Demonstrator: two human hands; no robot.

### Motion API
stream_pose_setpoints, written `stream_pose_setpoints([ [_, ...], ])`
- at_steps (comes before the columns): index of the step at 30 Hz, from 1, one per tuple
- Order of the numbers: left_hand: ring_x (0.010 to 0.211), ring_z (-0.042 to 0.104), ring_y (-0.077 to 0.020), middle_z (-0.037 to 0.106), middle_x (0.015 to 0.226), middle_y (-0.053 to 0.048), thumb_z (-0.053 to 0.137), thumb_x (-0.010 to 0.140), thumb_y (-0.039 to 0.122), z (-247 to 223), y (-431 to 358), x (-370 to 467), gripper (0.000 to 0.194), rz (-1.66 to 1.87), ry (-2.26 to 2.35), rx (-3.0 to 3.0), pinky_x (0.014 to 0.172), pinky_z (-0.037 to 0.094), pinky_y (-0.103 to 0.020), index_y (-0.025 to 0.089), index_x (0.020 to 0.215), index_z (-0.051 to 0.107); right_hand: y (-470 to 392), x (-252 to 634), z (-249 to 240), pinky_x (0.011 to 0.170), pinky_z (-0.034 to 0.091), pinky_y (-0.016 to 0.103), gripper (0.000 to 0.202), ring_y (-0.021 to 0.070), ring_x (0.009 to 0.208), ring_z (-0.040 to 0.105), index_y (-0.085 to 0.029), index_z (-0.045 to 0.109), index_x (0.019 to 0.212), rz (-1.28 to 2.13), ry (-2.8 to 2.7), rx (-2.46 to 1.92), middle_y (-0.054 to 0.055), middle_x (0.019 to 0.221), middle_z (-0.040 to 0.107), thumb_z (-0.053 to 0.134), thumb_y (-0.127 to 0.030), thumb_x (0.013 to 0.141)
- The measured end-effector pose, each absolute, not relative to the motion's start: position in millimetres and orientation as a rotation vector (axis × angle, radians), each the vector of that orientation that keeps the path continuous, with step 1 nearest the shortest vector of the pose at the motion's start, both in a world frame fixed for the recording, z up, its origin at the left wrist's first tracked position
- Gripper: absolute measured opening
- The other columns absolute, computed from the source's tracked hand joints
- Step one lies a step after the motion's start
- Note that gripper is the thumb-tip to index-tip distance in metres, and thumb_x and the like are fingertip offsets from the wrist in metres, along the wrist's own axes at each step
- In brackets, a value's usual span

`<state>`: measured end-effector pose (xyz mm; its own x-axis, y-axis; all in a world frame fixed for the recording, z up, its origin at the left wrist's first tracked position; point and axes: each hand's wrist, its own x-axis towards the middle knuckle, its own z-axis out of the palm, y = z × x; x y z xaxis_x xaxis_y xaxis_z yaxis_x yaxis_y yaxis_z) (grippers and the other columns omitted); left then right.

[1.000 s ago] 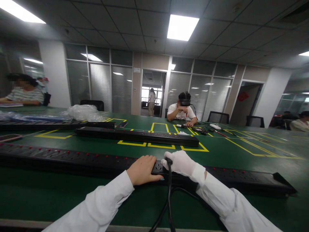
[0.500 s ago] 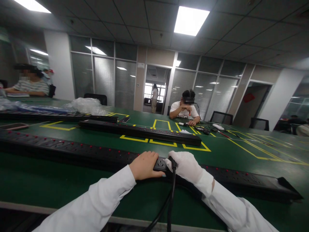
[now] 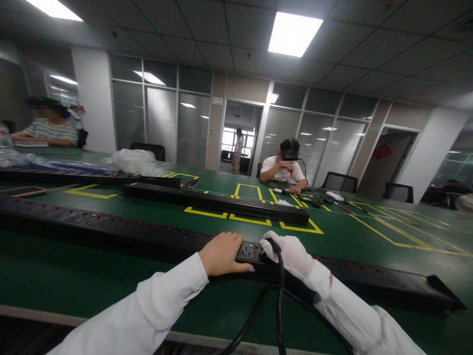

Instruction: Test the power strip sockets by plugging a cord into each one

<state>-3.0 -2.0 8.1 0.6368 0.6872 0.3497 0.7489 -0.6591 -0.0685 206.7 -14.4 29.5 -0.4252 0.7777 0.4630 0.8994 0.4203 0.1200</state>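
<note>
A long black power strip (image 3: 148, 235) with red indicators lies across the near part of the table. My bare left hand (image 3: 222, 254) is wrapped over its middle, fingers on the far side and thumb on the near side. Just right of it, my right hand (image 3: 290, 254), in a white glove, grips a black power plug (image 3: 274, 245) at the sockets. The plug's prongs are mostly hidden, so I cannot tell how far they are in. Its black cable (image 3: 281, 305) hangs down toward the table's front edge. One socket (image 3: 247, 250) shows between my hands.
A second black power strip (image 3: 214, 201) lies farther back on the green table (image 3: 111, 276). Clear plastic wrap (image 3: 135, 161) and a phone (image 3: 24, 192) are at the left. Across the table a person (image 3: 284, 167) sits near cables; another person (image 3: 48, 123) sits far left.
My right hand has moved slightly to the right along the strip with the plug, which is now tilted, its cable shifting too. My left hand has stayed in place.
</note>
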Motion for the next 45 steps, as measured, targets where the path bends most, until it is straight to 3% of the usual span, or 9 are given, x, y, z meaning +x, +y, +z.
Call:
stream_pose_setpoints([
  [16,0.082,0.054,-0.0254,0.058,0.087,-0.009,0.033,0.068,0.07,6,-1,-3,0.062,-0.456,-1.176,-2.623,0.073,0.04,-0.036,0.016,0.093,0.049,-33,194,34,0.051,0.023,0.022,0.033,0.0115,0.054,0.055,-0.022,0.055,0.09,-0.757,-2.32,-1.423,0.001,0.063,0.062,0.03,-0.043,0.085],
  [45,0.083,0.054,-0.0253,0.058,0.087,-0.008,0.035,0.068,0.07,9,-3,-3,0.06,-0.438,-1.182,-2.639,0.074,0.039,-0.036,0.016,0.091,0.049,-26,186,28,0.049,0.016,0.024,0.03,0.0109,0.051,0.05,-0.021,0.053,0.081,-0.765,-2.368,-1.42,0.001,0.059,0.059,0.033,-0.043,0.082],
])
